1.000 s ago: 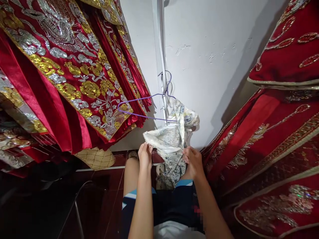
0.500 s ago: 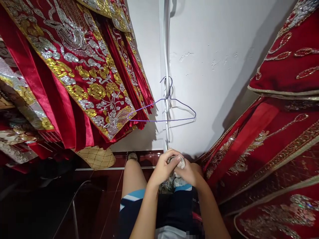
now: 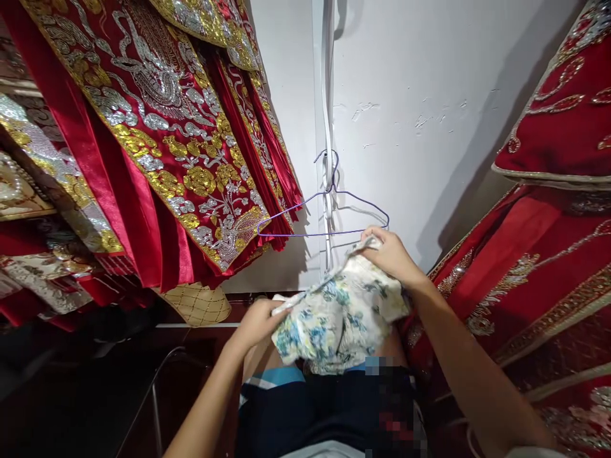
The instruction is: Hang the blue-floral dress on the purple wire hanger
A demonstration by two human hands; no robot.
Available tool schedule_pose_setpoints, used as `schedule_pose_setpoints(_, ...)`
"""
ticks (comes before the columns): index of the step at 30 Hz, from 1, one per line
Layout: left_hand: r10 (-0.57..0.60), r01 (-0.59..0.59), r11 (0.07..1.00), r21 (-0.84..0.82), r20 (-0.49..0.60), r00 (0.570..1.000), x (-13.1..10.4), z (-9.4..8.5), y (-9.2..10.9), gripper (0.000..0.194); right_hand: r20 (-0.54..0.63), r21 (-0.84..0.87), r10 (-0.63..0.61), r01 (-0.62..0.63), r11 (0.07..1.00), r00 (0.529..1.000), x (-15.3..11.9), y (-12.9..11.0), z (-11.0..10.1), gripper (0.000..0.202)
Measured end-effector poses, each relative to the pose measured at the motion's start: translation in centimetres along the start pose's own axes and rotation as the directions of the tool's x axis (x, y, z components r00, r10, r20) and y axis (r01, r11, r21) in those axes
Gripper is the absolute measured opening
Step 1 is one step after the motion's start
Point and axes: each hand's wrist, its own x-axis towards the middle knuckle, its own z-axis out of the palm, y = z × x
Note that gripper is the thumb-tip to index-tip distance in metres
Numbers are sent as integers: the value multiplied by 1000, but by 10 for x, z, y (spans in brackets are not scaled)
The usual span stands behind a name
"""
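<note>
A white garment with a blue, green and yellow floral print is stretched out above my lap. My left hand grips its edge at the left end, and my right hand pinches the upper right end. Just behind and above the cloth hangs a thin purple wire hanger, its hook on a white vertical strip. The hanger carries nothing. My right hand is near the hanger's right corner; whether they touch I cannot tell.
Red garments with gold and silver embroidery hang on the left. More red beaded garments hang close on the right. A white wall stands ahead. Metal tubing rises at the lower left over dark red floor tiles.
My hands have moved apart, the right one up and to the right, the left one to the left. The bunched cloth is now spread between them. The view has shifted slightly.
</note>
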Motion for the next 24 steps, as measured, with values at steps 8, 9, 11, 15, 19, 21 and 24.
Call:
schedule_pose_setpoints(8,-41,62,919,389,-63,997,38,-66,29,48,158,-183,11,18,983,987,55,44,31,30)
schedule_pose_setpoints(9,-68,93,914,394,-79,995,41,-68,34,53,153,-185,14,15,983,988,53,45,29,34)
schedule_pose_setpoints(11,-83,123,920,371,-122,989,43,-70,42,58,98,-164,17,-1,986,995,45,46,21,39)
schedule_pose_setpoints(15,-54,110,956,272,-205,977,49,-75,56,54,-2,-155,54,-53,986,999,29,41,0,41)
schedule_pose_setpoints(19,38,45,969,243,-329,944,68,-82,79,49,-21,-206,66,-69,976,998,19,31,-8,43)
schedule_pose_setpoints(21,105,1,963,270,-378,920,85,-85,94,45,-11,-197,59,-60,979,998,15,26,-5,43)
schedule_pose_setpoints(24,213,-86,940,330,-372,903,116,-87,112,33,17,-168,17,-14,986,1000,8,18,2,44)
